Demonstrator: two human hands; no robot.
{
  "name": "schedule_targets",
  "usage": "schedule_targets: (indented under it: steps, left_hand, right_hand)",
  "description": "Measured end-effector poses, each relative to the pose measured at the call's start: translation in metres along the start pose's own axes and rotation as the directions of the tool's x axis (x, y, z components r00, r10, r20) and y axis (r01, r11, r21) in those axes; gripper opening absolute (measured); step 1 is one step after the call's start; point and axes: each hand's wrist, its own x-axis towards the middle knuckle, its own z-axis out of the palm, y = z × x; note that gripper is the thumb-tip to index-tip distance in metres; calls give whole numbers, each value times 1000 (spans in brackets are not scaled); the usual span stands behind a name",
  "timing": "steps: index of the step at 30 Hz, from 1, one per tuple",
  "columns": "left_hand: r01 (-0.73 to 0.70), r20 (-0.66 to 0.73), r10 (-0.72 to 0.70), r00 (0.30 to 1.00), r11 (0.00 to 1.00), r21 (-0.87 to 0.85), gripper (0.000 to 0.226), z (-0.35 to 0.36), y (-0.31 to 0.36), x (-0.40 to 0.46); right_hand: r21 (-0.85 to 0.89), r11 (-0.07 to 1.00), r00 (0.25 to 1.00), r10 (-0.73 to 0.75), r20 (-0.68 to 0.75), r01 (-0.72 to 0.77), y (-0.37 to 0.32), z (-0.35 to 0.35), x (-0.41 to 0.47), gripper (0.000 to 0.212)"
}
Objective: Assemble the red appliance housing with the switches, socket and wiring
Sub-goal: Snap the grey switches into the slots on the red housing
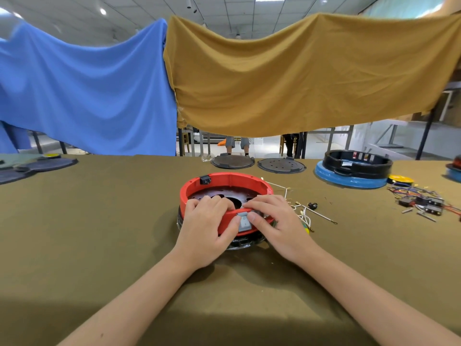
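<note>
Red housing point(225, 182) sits mid-bench near its front edge, both hands, left point(208, 227) and right point(273, 221), curled over its rim, thumbs pressing the grey switch point(244, 222) in; next likely wiring.

Both forearms bare, reaching forward from lower corners, converging at centre. Left hand point(208, 224) palm down, fingers curled over forward, thumb extended toward right, pressing. Right hand point(275, 221) palm down, fingers bent forward, thumb angled in toward left thumb. Thumb tips nearly touching. Wrists low, slightly raised off desk point(87, 221).
</note>
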Motion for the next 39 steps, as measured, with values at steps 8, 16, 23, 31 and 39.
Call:
schedule_targets:
  steps: [8,16,23,31,39]
  left_hand:
    - [-2,-15,2,1000,1000,5,25,2,-1,-2]
    - [5,-9,-5,1000,1000,11,25,3,-2,-2]
    - [44,-7,-45,999,999,-9,26,3,-1,-1]
    - [115,1,-115,993,993,-33,22,5,6,0]
    - [107,-9,-108,994,992,-66,30,2,7,-5]
  right_hand:
    - [49,998,999,28,-20,-27,-5,1,-3,26]
    - [41,998,999,42,-13,-41,-4,1,-1,27]
    - [47,998,999,33,-34,-31,-2,2,3,24]
    - [29,998,995,53,-83,-51,-4,5,8,19]
    - [37,998,998,43,-51,-42,-3,6,0,25]
